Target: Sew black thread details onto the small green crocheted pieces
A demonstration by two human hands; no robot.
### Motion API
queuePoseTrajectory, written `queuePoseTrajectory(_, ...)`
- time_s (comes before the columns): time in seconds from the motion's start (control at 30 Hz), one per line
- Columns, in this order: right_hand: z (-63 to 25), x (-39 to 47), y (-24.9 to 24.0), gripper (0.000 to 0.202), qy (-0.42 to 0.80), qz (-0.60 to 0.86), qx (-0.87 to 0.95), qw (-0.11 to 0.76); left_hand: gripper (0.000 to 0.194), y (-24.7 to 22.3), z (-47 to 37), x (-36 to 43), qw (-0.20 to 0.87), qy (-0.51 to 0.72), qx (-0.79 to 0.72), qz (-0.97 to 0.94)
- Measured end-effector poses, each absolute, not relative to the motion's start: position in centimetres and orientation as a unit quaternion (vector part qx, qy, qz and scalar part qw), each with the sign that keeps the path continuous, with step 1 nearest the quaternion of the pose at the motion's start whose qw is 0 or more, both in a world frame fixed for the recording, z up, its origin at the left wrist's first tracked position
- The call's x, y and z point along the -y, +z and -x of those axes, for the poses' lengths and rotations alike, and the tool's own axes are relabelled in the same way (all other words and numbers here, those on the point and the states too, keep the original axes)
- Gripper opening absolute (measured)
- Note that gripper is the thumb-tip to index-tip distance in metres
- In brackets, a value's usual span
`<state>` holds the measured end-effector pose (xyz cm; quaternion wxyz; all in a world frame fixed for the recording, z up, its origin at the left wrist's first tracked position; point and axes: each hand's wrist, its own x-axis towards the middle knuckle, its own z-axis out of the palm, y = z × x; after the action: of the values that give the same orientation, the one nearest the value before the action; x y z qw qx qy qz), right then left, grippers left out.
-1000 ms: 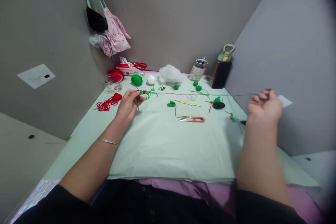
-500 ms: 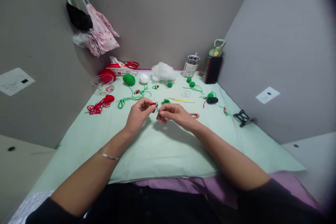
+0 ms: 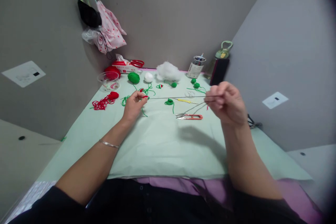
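Red and green show on the tiny piece pinched between the thumb and fingertips of the left hand, up above the near middle-left of the table. Dark thread runs from it, straight and tight, to the right hand. Those fingers are curled closed on the thread; I cannot tell if they hold a needle too. To do this pull well, the left hand should pinch firmly but not squash the piece, and the right should draw slowly, so the thread does not snap or bunch up. More thread hangs in a loose loop down by the tips of the orange snips. It could catch there, so lift it clear. Behind the tight thread lie a yellow hook and a little green bundle of yarn. Farther back sit a green ball and fluffy white stuffing.
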<state>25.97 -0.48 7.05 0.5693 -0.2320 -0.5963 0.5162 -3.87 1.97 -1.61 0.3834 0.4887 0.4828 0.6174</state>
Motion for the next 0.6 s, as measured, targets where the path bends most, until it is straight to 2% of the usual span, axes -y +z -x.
queuePoseTrajectory(0.1,-27.4,1.1,7.6,0.04,0.477,0.189,0.57,0.642,0.012,-1.7,4.3,-2.5,0.385,0.622,-0.497,-0.467)
queuePoseTrajectory(0.17,-28.1,1.4,7.8,0.04,0.47,0.18,0.561,0.657,0.013,-1.6,4.4,-2.6,0.402,0.621,-0.491,-0.46)
queuePoseTrajectory(0.23,-28.5,1.4,7.8,0.035,0.478,0.186,0.587,0.627,0.017,-1.5,4.4,-2.5,0.437,0.615,-0.482,-0.446)
queuePoseTrajectory(0.3,-28.4,1.2,7.7,0.025,0.474,0.225,0.647,0.553,0.023,-1.4,4.4,-2.3,0.489,0.599,-0.471,-0.424)
queuePoseTrajectory(0.4,-27.0,0.6,7.2,0.016,0.393,0.338,0.725,0.455,0.027,-1.1,4.0,-1.7,0.55,0.572,-0.444,-0.416)
queuePoseTrajectory(0.5,-24.5,0.1,6.1,0.014,0.317,0.411,0.734,0.439,0.024,-0.8,3.0,-0.8,0.566,0.55,-0.42,-0.448)
queuePoseTrajectory(0.6,-22.0,0.2,4.7,0.016,0.35,0.425,0.724,0.415,0.019,-0.7,1.8,0.3,0.571,0.51,-0.417,-0.491)
